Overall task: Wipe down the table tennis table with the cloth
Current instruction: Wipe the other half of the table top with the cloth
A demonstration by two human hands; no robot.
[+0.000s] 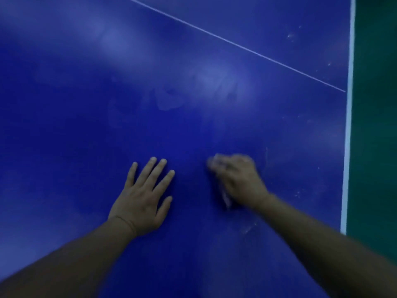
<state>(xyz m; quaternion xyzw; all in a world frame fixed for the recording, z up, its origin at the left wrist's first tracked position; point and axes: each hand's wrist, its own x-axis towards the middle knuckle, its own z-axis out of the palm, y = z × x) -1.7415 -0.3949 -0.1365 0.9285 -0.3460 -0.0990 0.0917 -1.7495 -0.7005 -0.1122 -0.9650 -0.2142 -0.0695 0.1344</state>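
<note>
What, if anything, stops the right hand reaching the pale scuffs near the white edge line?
Likely nothing, so yes. The right hand grips the cloth on the table tennis table, and only bare blue surface lies between it and the scuffs by the white edge line.

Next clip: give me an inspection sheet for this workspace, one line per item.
Surface: blue table with a thin white line across it and a white edge stripe; pale smears and whitish specks show.
Job's things: cloth, blurred, mostly hidden under the right hand.
Clutter: nothing seen.
Grips: left hand flat on the table, fingers spread; right hand curled round the cloth, down on the table.
Cables: nothing seen.
Surroundings: green floor beyond the edge stripe.
</note>
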